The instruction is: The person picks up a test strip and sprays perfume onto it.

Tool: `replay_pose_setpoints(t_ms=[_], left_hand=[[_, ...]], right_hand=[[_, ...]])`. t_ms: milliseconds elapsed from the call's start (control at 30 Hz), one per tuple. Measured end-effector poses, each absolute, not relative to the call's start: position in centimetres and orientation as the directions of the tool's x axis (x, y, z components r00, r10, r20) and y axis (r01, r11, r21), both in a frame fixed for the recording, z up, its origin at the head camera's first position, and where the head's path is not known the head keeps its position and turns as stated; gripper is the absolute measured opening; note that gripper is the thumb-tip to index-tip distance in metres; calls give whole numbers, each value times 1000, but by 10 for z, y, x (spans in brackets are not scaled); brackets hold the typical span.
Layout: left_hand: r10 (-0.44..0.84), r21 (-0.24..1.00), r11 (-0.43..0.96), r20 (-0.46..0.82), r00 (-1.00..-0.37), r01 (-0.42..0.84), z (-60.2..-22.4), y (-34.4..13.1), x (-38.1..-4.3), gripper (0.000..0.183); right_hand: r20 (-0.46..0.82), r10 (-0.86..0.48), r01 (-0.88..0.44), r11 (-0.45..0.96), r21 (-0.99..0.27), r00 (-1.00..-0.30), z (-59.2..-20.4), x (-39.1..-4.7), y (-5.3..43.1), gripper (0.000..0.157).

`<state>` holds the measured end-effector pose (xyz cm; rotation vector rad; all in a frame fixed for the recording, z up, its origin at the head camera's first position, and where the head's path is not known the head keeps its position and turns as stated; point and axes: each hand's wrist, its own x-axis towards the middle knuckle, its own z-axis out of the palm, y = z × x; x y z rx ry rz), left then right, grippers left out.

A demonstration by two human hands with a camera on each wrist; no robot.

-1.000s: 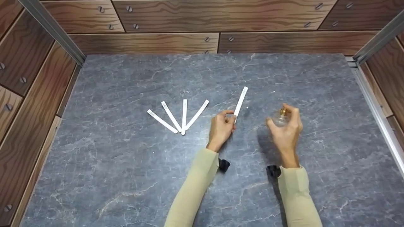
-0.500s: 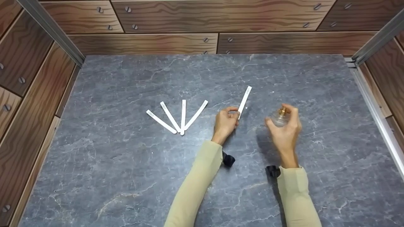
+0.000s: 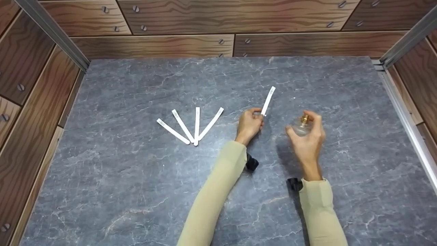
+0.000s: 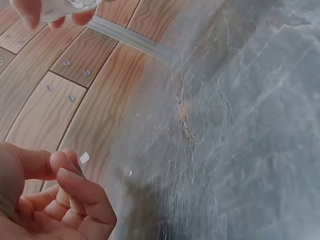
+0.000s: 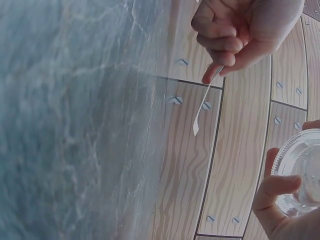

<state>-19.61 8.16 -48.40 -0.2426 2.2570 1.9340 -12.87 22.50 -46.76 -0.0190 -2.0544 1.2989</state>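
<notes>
- Left hand (image 3: 250, 124): thumb and fingers are pinching one white strip (image 3: 268, 100) near its lower end; its free end is pointing toward the tabletop's (image 3: 136, 191) far edge, leaning toward the right edge.
- Right hand (image 3: 309, 143): fingers are curling round a clear bottle (image 3: 300, 129), index finger resting at its gold top (image 3: 305, 118); bottle is being held above the tabletop, nearer the right edge than the strip, apart from it.
- Four other strips (image 3: 197, 124): lying fanned, nearer the left edge, near ends bunching together; print too small to read.
</notes>
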Motion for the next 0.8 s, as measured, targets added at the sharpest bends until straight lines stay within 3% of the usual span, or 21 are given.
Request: replay_pose_setpoints(t_ms=[800], left_hand=[[-55, 908, 261, -325, -944, -328, -494, 98, -228, 27]], right_hand=[[558, 329, -351, 515, -782, -761, -471, -130, 223, 55]])
